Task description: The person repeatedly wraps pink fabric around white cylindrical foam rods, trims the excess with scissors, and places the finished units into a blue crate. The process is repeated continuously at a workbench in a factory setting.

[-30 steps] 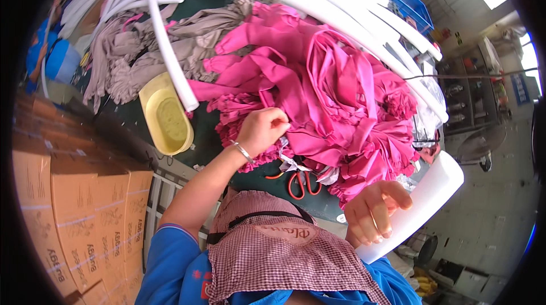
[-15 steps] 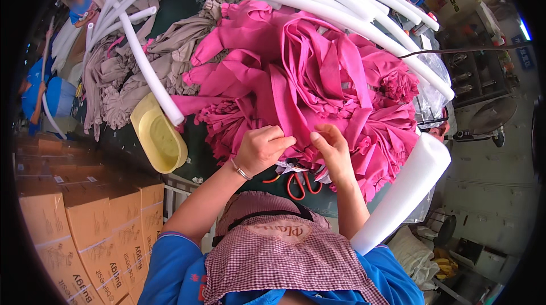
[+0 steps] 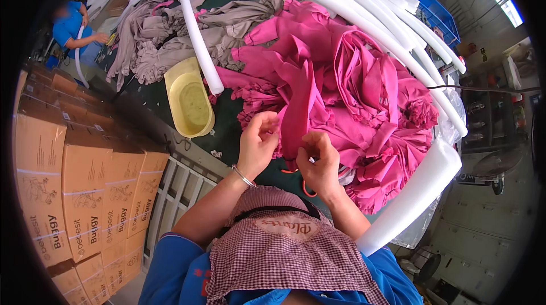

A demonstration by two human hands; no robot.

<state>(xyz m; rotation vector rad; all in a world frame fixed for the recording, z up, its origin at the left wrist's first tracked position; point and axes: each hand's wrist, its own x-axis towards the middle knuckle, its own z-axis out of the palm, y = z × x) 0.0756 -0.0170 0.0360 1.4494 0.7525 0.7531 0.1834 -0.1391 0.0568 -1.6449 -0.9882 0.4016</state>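
Note:
A long folded strip of pink fabric [image 3: 296, 114] runs down from the heap toward me, its lower end between my hands. My right hand [image 3: 321, 163] pinches the strip's right edge with thumb and fingers. On the other side, my left hand [image 3: 256, 144] has its fingers curled but apart, close to the strip's left edge, with no clear grip on it. The large pink fabric heap [image 3: 364, 100], folded and gathered in places, lies beyond and to the right. Red-orange scissor handles [image 3: 307, 190] show below the strip; the rest of the scissors is hidden.
A yellow plastic tub [image 3: 170, 92] and a white foam tube [image 3: 198, 40] lie left of the heap, beside grey-brown fabric [image 3: 170, 57]. More foam tubes [image 3: 364, 6] arch behind. A thick foam roll [image 3: 415, 197] lies near my right arm. Cartons [image 3: 85, 180] stand left. Co-workers [image 3: 74, 26] are at far left.
My view has swung, so the table appears shifted right. My left hand has loosened from its closed pinch, and the pink strip now stands out between my hands.

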